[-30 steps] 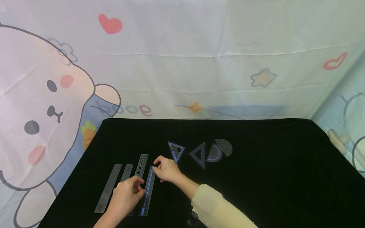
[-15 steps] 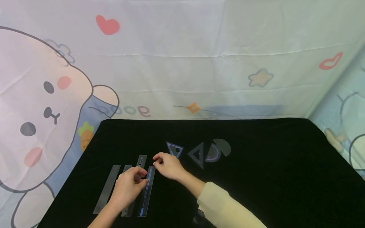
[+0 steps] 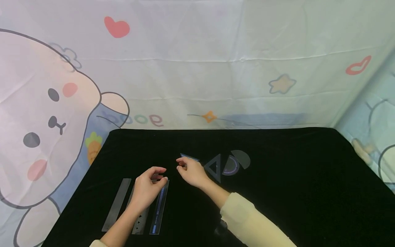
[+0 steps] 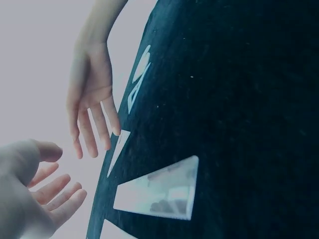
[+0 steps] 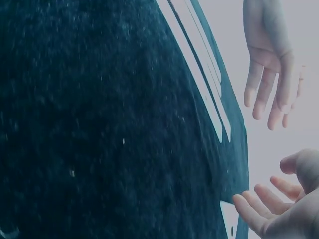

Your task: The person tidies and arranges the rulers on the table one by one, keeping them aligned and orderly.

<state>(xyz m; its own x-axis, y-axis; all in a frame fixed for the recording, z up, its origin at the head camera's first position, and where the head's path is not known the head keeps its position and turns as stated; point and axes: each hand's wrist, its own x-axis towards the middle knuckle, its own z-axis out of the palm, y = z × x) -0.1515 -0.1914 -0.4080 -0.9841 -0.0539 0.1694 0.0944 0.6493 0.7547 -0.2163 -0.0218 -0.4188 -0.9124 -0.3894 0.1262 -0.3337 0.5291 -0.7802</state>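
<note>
My left hand (image 3: 146, 188) hovers over the upper part of the rulers, thumb and fingers apart with nothing between them. Beneath it lie a blue-marked clear ruler (image 3: 158, 212) and a ruler with small holes (image 3: 140, 223), partly covered by the arm. A plain clear ruler (image 3: 117, 206) lies farther left. My right hand (image 3: 193, 172) is raised in front of a blue-edged set square (image 3: 189, 157), hiding most of it; its fingers are loosely bent and empty. Both wrist views show the left hand (image 4: 40, 194) and right hand (image 5: 284, 204) above the cloth.
Right of the hands lie another set square (image 3: 218, 171), a protractor (image 3: 229, 168) with purple marks, and a plain half-disc (image 3: 242, 159) touching or overlapping it. Black cloth (image 3: 293, 188) covers the table. A printed curtain (image 3: 197, 68) hangs behind.
Both hands have moved up and away from the blue-marked ruler, which stays lying on the cloth. My right hand has shifted right, in front of the blue-edged set square.
</note>
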